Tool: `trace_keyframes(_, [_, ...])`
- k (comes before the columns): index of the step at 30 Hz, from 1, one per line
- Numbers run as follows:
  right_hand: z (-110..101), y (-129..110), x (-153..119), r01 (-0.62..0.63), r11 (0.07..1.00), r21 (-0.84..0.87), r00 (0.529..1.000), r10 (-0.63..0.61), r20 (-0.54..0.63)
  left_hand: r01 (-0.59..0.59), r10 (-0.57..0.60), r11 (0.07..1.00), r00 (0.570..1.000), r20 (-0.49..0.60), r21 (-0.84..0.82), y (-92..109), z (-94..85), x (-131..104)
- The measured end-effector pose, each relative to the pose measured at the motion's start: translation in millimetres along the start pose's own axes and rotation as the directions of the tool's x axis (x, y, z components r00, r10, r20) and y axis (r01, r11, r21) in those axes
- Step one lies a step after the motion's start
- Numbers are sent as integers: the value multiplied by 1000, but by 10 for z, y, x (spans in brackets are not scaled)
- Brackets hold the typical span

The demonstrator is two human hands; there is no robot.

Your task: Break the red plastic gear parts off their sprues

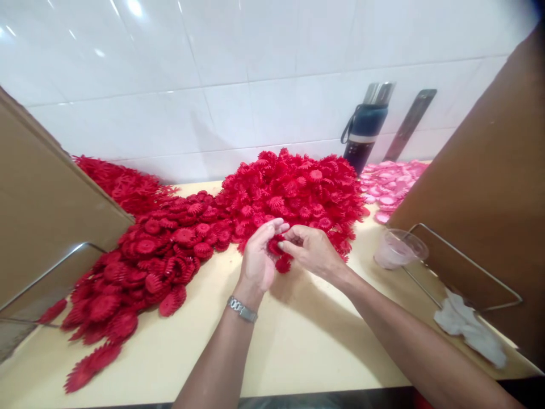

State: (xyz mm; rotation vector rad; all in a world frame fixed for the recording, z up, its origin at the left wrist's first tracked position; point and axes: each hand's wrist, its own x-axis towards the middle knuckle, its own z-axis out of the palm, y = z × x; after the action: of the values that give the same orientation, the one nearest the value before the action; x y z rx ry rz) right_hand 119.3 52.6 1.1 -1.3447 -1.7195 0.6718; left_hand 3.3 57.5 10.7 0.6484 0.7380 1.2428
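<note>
- Bare forearms (217,363) come nearest the camera, the left bearing a metal watch (242,310).
- Cupped, the left hand (258,260) supports a small red flower (275,245); the right hand (314,251) pinches it between thumb and fingers, over the table (306,352).
- It looks light, thin and flexible, probably easily creased; its middle seems the safest hold, sparing the petals.
- Behind, frilly red flowers (293,187) form a loose heap; flatter, toothed red discs (145,247) overlap leftward.
- Glossy tiles (272,113) back everything.
</note>
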Motion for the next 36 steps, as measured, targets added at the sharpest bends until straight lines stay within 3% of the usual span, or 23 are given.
trace_keyframes(4, [-38,5,-19,-90,995,44,996,91,0,64,-74,987,995,66,150,-43,-34,-49])
trace_keyframes(7, [-72,11,-30,-92,980,174,995,83,59,16,-18,987,1000,16,158,-56,-79,-99])
trace_keyframes(10, [-123,45,-24,-57,963,265,998,56,11,3,1,979,1000,-19,203,-20,-128,-160])
trace_keyframes(14, [-166,94,-12,-22,976,218,998,34,-52,-11,15,964,1000,-16,264,16,-188,-242])
trace_keyframes(24, [-89,97,-44,-10,976,216,999,1,40,7,-20,937,999,35,348,-14,-302,-348])
trace_keyframes(36, [-24,-23,-142,17,973,232,978,-64,199,-26,14,923,999,34,384,-40,-332,-248])
